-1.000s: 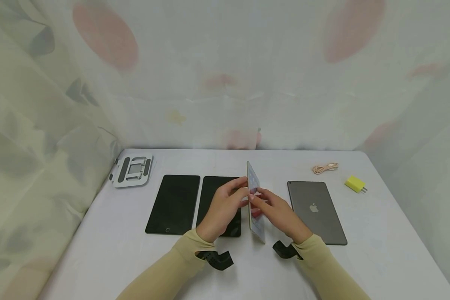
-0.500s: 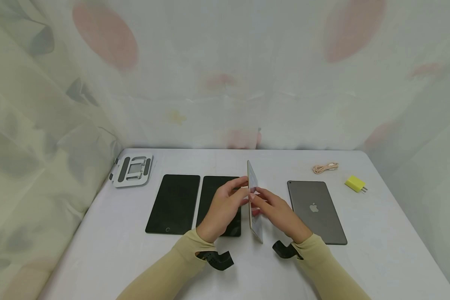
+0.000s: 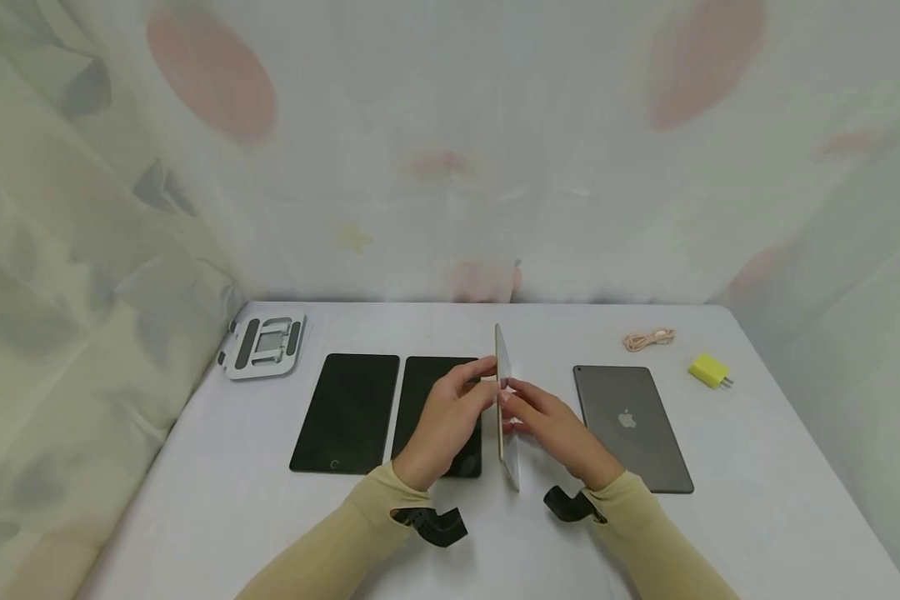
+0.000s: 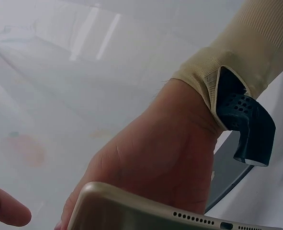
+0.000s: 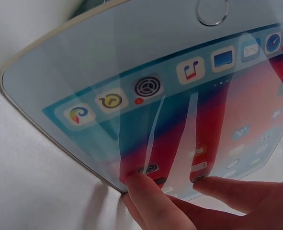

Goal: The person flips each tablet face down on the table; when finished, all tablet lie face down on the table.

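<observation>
Lit tablet point(image 5: 170, 110) stands near upright on a long edge, mid-counter point(image 3: 307, 533); screen faces 3 o'clock, home-button end toward 6. Both hands pinch it: left hand point(image 3: 446, 421) against the back, fingers bent; right hand point(image 3: 562, 433) with fingertips on the screen. Two dark-screened tablets point(image 3: 347, 412) lie face up toward 9. Grey tablet point(image 3: 633, 429), face down, at 3. Coiled cable point(image 3: 648, 338) at 2, near yellow plug point(image 3: 708, 370). Silver stand point(image 3: 264, 344), folded flat, toward 10.
</observation>
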A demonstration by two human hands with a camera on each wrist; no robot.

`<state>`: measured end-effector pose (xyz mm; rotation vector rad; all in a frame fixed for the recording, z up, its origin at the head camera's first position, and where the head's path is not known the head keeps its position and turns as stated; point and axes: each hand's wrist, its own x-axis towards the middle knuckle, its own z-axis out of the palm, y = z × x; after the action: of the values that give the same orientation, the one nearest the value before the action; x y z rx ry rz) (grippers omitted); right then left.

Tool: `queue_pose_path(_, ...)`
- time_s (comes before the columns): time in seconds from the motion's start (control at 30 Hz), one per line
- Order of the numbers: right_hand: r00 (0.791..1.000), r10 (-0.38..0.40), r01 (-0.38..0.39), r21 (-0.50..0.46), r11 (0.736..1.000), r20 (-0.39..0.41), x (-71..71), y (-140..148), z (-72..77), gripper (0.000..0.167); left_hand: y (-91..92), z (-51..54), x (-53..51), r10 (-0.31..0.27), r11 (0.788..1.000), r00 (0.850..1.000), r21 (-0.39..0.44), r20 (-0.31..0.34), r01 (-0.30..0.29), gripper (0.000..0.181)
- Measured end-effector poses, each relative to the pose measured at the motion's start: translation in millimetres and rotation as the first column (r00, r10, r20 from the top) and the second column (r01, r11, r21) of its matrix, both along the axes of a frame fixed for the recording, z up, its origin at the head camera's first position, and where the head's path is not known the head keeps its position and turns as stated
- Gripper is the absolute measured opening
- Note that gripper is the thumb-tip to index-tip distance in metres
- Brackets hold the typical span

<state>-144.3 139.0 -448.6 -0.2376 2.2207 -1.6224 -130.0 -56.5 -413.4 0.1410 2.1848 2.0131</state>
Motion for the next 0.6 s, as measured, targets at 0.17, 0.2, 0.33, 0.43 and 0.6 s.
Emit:
queue_pose_path(0.17, 1.000, 0.000, 0.000, -0.016, 1.000, 0.003, 0.4, 0.0, -1.0, 0.074, 0.4, 0.3, 1.1, 0.004, 1.000, 1.000, -0.009, -0.001, -0.004, 0.050)
queue_pose_path(0.2, 1.000, 0.000, 0.000, -0.019, 1.000, 0.004, 0.5, -0.1, -1.3, 0.074, 0.4, 0.2, 1.3, 0.003, 1.000, 1.000, -0.011, -0.003, -0.003, 0.050)
queue_pose_path(0.33, 1.000, 0.002, -0.001, -0.037, 0.999, 0.007, 0.2, 1.2, -2.5, 0.073, 1.5, -0.3, 0.7, -0.001, 1.000, 1.000, -0.028, -0.012, 0.001, 0.051)
queue_pose_path(0.43, 1.000, 0.008, -0.007, -0.056, 0.998, 0.012, 0.0, 2.2, -3.9, 0.072, 1.7, -0.7, 0.8, -0.004, 0.999, 1.000, -0.036, -0.015, 0.003, 0.052)
queue_pose_path(0.6, 0.999, 0.033, -0.031, -0.092, 0.995, 0.019, 0.3, 3.1, -3.4, 0.071, 1.4, 0.2, 1.9, -0.007, 0.999, 1.000, -0.033, -0.018, 0.007, 0.051)
